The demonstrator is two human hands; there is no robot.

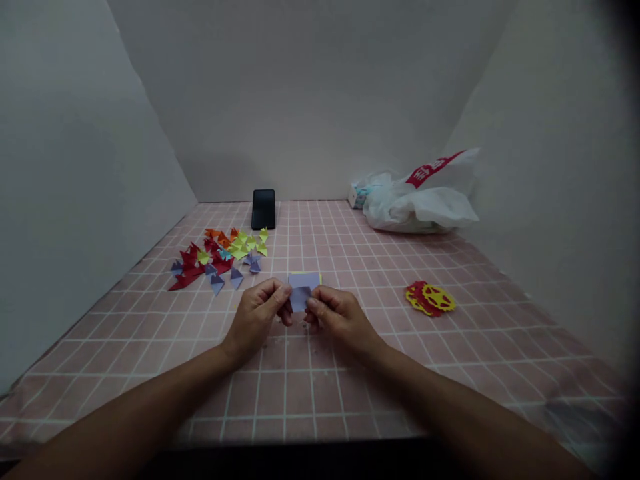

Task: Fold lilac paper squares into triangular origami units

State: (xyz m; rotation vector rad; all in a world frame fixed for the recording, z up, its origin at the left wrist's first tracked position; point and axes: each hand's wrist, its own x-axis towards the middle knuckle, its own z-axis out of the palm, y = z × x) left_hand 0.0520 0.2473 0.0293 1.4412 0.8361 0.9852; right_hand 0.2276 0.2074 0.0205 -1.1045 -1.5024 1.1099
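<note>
Pinching a small piece of purple paper (pixel 301 300) between them, the left hand (pixel 263 308) and right hand (pixel 343 315) sit out from the middle of the near edge of the surface (pixel 310 407), thumbs on top and fingers curled under. Left's got its left side, right's got its right side, so both are definitely gripping it. The piece looks pretty much square, plain and matte, kinda lavender-grey, and tipped up so its face points back at the person. Its upper edge runs at a slight slant. Can't tell if it's folded or a single layer.

Over toward the right edge there's an overlapping bunch of red and yellow cut-out discs (pixel 431 299) with wavy rims, the top yellow one with a star pattern in it. Just behind the held piece lies a purple sheet (pixel 303 279), a bit paler, with a yellow sheet (pixel 321 276) peeking out past its far and right sides.

Off toward the left edge is a loose crowd of pointy folded papers (pixel 223 265) in red, orange, yellow and purple, plus a bit of blue. Farther back, a black phone (pixel 263 209) is propped up near the far edge, left of centre. Near the far right corner there's a crumpled white plastic bag (pixel 420 208) with red print, and a small patterned box (pixel 357 195) beside it.
</note>
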